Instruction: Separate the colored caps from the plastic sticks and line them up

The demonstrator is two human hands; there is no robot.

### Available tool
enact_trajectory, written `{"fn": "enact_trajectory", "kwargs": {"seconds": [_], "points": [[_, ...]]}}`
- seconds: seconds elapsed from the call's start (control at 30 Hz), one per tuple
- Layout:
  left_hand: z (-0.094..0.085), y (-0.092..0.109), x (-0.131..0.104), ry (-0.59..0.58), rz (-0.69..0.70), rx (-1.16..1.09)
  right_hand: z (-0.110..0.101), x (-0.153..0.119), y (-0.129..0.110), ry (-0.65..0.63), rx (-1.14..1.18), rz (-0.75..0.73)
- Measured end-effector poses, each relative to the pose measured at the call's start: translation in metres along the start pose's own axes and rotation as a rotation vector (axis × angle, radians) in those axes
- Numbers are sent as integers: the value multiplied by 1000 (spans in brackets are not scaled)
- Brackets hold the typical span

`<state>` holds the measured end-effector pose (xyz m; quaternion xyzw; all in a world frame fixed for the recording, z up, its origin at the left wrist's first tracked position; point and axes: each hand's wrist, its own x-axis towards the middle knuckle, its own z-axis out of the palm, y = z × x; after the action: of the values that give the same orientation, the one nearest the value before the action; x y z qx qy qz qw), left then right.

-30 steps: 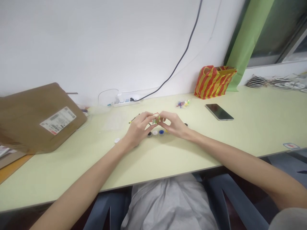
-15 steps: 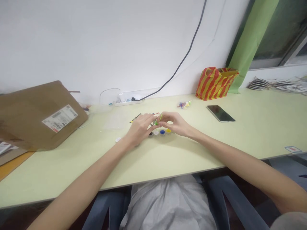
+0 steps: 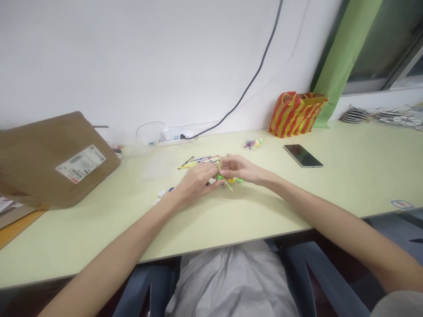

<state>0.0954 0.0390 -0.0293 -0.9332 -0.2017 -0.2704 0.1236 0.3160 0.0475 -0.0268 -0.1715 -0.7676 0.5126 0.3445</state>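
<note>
Both my hands meet above the table over a thin bright-green plastic piece (image 3: pixel 229 186). My left hand (image 3: pixel 199 179) has its fingers closed on the piece from the left, though the fingertips are partly hidden. From the right, my right hand (image 3: pixel 243 169) pinches the same piece between thumb and fingers. Small round pots with coloured lids, among them a yellow one (image 3: pixel 231 180), stand just under and behind the hands. Thin coloured sticks (image 3: pixel 197 161) lie beyond my left hand. By my left wrist is a white round lid (image 3: pixel 161 193).
A cardboard box (image 3: pixel 56 158) stands at the left. Behind are a power strip (image 3: pixel 175 140) with a black cable and a small bag of coloured pieces (image 3: pixel 253 144). At the right lie a phone (image 3: pixel 303 156) and a red-and-yellow striped bag (image 3: pixel 295 115).
My left hand has shifted slightly right and toward me, uncovering more of the coloured sticks and round lids. The green piece has turned, one end now pointing down toward me.
</note>
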Motion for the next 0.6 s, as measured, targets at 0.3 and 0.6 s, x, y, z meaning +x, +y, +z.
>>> {"fn": "enact_trajectory", "kwargs": {"seconds": [0.3,0.6], "points": [[-11,-24,-11,142,-92,26,-14,-2,3,122,-270,1],[2,7,-1,135,104,18,-29,9,42,379,-952,-78]]}}
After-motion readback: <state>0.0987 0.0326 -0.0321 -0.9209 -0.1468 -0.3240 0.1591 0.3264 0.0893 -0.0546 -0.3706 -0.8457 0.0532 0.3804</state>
